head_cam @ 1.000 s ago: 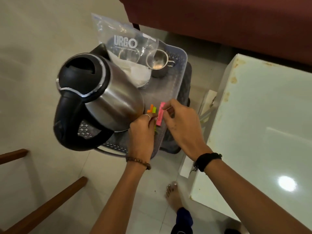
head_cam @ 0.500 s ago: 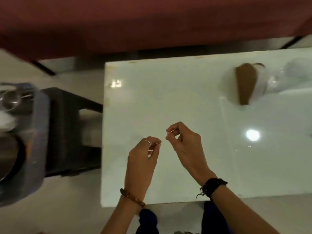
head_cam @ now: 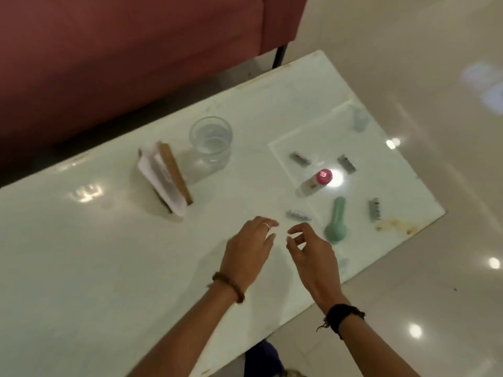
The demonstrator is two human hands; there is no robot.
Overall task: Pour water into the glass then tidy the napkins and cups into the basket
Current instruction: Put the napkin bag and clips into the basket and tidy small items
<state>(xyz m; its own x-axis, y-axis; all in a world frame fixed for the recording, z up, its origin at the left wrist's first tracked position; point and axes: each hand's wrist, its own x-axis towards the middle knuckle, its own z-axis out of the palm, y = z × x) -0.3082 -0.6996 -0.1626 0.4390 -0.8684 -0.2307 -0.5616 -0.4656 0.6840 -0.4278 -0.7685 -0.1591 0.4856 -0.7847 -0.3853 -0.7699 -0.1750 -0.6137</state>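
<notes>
both hands hover low centre of the frame, left hand (head_cam: 249,248) and right hand (head_cam: 313,254) with each grip loosely open, holding nothing. the glass (head_cam: 211,140), upper centre on the surface (head_cam: 81,268), holds water: likely heavy, slick, breakable, so grasp round its wall. the napkins (head_cam: 163,180) in their holder just left look light and floppy. no writing is legible.

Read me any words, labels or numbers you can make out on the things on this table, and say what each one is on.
No text can be read for certain.
Pink cap of the small bottle: a pale mark, too blurred to read.
Napkins in the wooden napkin holder: faint grey print, too blurred to read.
Glass, green tool and small grey clips: no visible lettering.
</notes>
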